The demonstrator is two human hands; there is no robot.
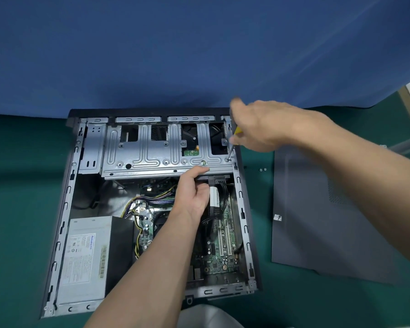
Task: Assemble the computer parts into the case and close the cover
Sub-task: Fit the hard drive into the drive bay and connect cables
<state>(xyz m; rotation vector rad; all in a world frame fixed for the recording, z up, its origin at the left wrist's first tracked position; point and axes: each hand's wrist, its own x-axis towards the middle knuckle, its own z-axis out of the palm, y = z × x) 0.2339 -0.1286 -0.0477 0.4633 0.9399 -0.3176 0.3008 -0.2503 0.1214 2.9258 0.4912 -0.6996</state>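
The open case [64,209] lies flat, with the power supply [85,259] at its near left. The left hand [194,192] grips the near edge of the drive cage [152,157]. The right hand [265,126] holds a yellow-handled screwdriver [237,130], its tip at the cage's right corner. The cover [317,221] lies just right of the case.

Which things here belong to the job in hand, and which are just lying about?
In hand: screwdriver in right hand, tip at a cage screw; drive cage, gripped by left hand; open case.
Lying about: side cover and two loose screws on the green mat; blue cloth behind.
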